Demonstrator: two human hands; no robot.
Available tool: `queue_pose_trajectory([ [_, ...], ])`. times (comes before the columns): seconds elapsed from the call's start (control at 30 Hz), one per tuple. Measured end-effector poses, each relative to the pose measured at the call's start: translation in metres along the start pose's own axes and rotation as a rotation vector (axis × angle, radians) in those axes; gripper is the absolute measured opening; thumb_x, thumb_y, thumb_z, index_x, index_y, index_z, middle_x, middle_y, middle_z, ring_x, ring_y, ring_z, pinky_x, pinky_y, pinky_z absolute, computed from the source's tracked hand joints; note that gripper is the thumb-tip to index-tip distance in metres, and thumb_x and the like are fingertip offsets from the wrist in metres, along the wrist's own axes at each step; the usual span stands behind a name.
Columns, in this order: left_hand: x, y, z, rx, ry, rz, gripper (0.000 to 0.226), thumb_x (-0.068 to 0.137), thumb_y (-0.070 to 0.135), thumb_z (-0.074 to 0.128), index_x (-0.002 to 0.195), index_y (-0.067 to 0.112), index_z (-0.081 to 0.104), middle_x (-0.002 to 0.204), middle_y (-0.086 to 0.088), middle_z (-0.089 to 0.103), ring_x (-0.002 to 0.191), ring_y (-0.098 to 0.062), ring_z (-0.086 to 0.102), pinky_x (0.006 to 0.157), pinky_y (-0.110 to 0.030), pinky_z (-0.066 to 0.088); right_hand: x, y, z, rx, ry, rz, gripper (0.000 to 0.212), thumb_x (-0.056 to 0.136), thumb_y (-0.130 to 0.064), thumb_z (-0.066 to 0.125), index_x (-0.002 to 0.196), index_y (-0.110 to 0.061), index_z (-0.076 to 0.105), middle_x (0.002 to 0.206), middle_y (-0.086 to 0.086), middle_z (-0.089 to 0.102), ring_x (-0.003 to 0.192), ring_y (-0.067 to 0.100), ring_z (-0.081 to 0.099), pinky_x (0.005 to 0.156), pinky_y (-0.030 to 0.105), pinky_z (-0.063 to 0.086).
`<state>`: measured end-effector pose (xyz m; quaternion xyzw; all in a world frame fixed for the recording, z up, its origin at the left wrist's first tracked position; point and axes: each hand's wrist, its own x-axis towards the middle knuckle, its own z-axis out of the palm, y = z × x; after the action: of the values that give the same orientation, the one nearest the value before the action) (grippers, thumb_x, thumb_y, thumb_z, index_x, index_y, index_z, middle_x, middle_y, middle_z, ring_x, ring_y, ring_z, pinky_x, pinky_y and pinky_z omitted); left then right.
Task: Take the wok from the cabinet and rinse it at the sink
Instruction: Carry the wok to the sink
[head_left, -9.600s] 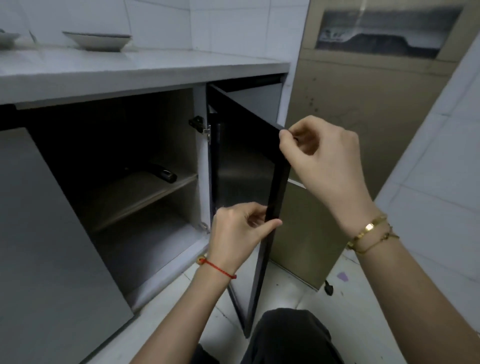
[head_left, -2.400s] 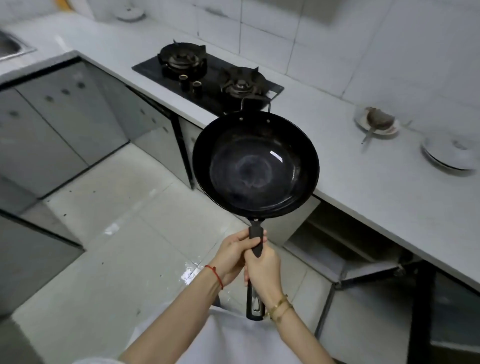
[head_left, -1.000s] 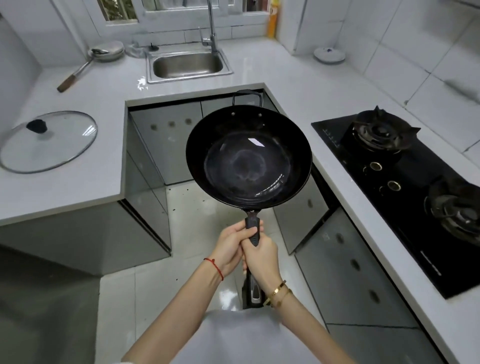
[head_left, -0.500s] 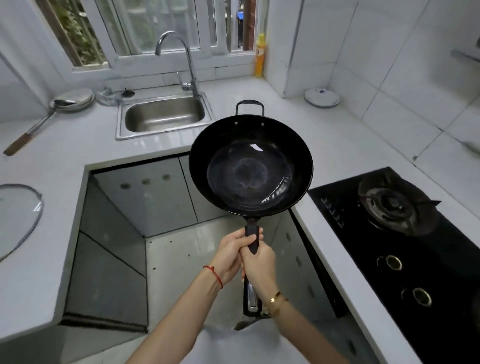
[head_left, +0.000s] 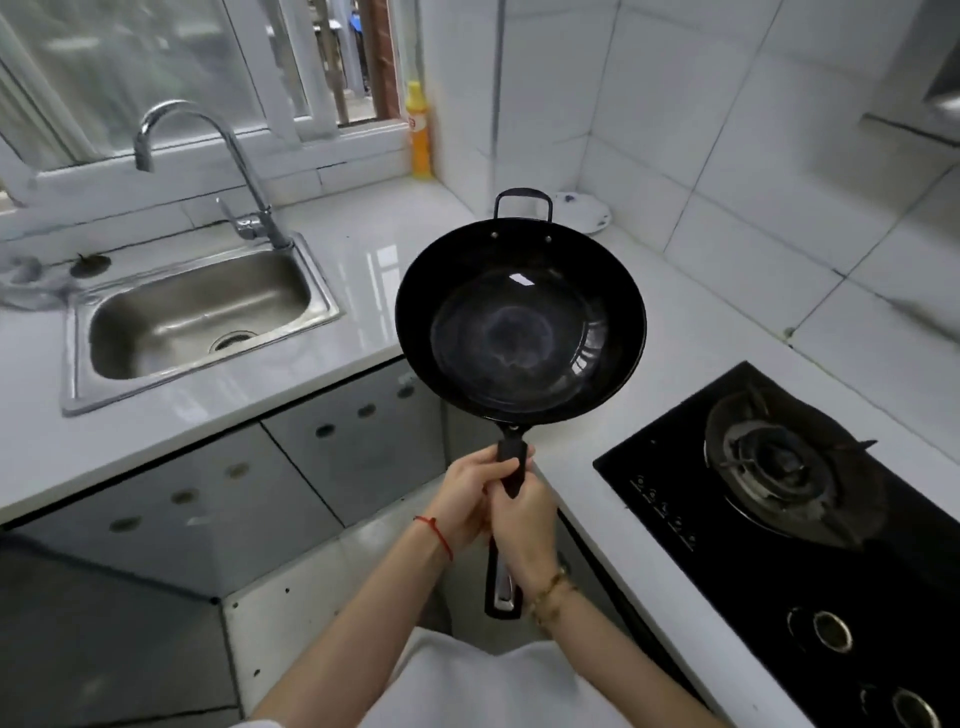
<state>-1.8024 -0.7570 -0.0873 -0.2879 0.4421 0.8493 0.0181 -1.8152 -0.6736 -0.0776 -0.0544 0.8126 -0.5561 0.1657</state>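
a: what's the biggest thing you could hit from here?

me: the surface (head_left: 332, 291). it wraps the corner, and the wok (head_left: 520, 319) hangs in the air over its inner angle, level and bowl up, with nothing in it that i can see. if i swing towards ten o'clock too low, i think the rim clips the edge and the pan twists in my grip.

a: and the hob?

me: the stove (head_left: 789, 499) sits at four o'clock, well apart from the pan. only a wide backswing would matter there, i'd guess.

a: the sink itself?

me: the sink (head_left: 197, 317) is at nine to ten o'clock, dry as far as i can tell, and the basin looks hardly wider than the wok. it may not sit flat inside, so i judge water could run off the rim onto the surface and the floor.

a: the tap?

me: the faucet (head_left: 208, 166) arches over the basin's far edge. the loop handle (head_left: 522, 202) at twelve o'clock on the wok could knock its spout if i come in high.

a: how's your hold?

me: left hand (head_left: 470, 493) wraps the long handle (head_left: 511, 467) near the bowl, right hand (head_left: 524, 530) just behind, all fingers curled tight round it. once wet, i reckon that handle turns slippery, and letting go with one hand for the tap lever leaves a long, heavy lever on one wrist.
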Motion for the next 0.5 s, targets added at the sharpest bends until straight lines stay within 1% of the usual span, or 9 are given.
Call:
queue_pose_trajectory([
  [0.03,0.014,0.008,-0.002,0.012,-0.016,-0.019,0.028,0.092,-0.002,0.051,0.112,0.003,0.069,0.096,-0.007,0.072,0.090,-0.016,0.068,0.079,-0.023,0.054,0.013,-0.002,0.006,0.011,0.023,0.013,0.029,0.091,-0.012,0.055,0.119,-0.011,0.063,0.091,0.005,0.071,0.084,0.017,0.069,0.069,0.023,0.055],
  [0.1,0.042,0.026,-0.008,0.027,-0.052,-0.057,0.029,0.092,-0.004,0.050,0.116,0.000,0.066,0.097,-0.008,0.072,0.092,-0.016,0.068,0.074,-0.021,0.055,0.039,-0.010,0.020,0.026,0.075,0.055,0.031,0.092,-0.013,0.054,0.122,-0.011,0.062,0.098,0.007,0.072,0.090,0.020,0.070,0.076,0.027,0.056],
  [0.2,0.082,0.057,-0.018,0.061,-0.122,-0.130,0.026,0.093,-0.002,0.050,0.112,0.001,0.067,0.096,-0.008,0.070,0.090,-0.016,0.068,0.074,-0.024,0.055,0.076,-0.023,0.043,0.058,0.171,0.121,0.031,0.093,-0.018,0.053,0.123,-0.016,0.062,0.100,0.005,0.073,0.092,0.019,0.070,0.079,0.029,0.058],
  [0.23,0.093,0.068,-0.020,0.067,-0.149,-0.153,0.027,0.093,-0.001,0.050,0.113,0.000,0.067,0.098,-0.009,0.069,0.088,-0.016,0.067,0.072,-0.023,0.055,0.088,-0.028,0.051,0.066,0.201,0.134,0.030,0.093,-0.019,0.053,0.121,-0.017,0.063,0.097,0.004,0.073,0.090,0.017,0.070,0.076,0.026,0.057],
  [0.27,0.105,0.079,-0.023,0.078,-0.180,-0.175,0.028,0.093,0.000,0.051,0.116,-0.001,0.066,0.100,-0.009,0.069,0.086,-0.016,0.067,0.067,-0.022,0.055,0.100,-0.033,0.058,0.074,0.232,0.152,0.028,0.093,-0.019,0.053,0.119,-0.016,0.064,0.094,0.002,0.072,0.086,0.014,0.070,0.070,0.020,0.056],
  [0.33,0.128,0.100,-0.027,0.112,-0.227,-0.214,0.030,0.093,-0.001,0.051,0.120,-0.004,0.063,0.101,-0.009,0.068,0.080,-0.015,0.066,0.053,-0.018,0.053,0.123,-0.044,0.070,0.103,0.297,0.195,0.026,0.094,-0.018,0.052,0.117,-0.013,0.065,0.084,-0.001,0.070,0.068,0.001,0.066,0.053,0.009,0.048],
  [0.4,0.152,0.118,-0.030,0.169,-0.278,-0.234,0.031,0.092,-0.002,0.051,0.121,-0.004,0.062,0.102,-0.010,0.068,0.084,-0.016,0.066,0.054,-0.018,0.053,0.145,-0.053,0.081,0.128,0.355,0.232,0.024,0.095,-0.015,0.052,0.114,-0.010,0.065,0.073,-0.006,0.065,0.051,-0.006,0.062,0.042,0.008,0.042],
  [0.47,0.176,0.132,-0.031,0.237,-0.334,-0.258,0.030,0.092,-0.002,0.051,0.120,-0.003,0.064,0.102,-0.011,0.068,0.087,-0.016,0.066,0.061,-0.019,0.054,0.165,-0.060,0.090,0.143,0.416,0.262,0.021,0.095,-0.014,0.052,0.111,-0.009,0.065,0.069,-0.008,0.062,0.048,-0.012,0.059,0.040,0.008,0.040],
  [0.5,0.185,0.138,-0.031,0.267,-0.353,-0.278,0.030,0.092,-0.002,0.051,0.119,-0.002,0.064,0.100,-0.010,0.069,0.086,-0.016,0.066,0.061,-0.018,0.053,0.173,-0.062,0.095,0.148,0.445,0.276,0.020,0.096,-0.013,0.051,0.108,-0.008,0.066,0.069,-0.008,0.062,0.049,-0.012,0.059,0.040,0.008,0.040],
])
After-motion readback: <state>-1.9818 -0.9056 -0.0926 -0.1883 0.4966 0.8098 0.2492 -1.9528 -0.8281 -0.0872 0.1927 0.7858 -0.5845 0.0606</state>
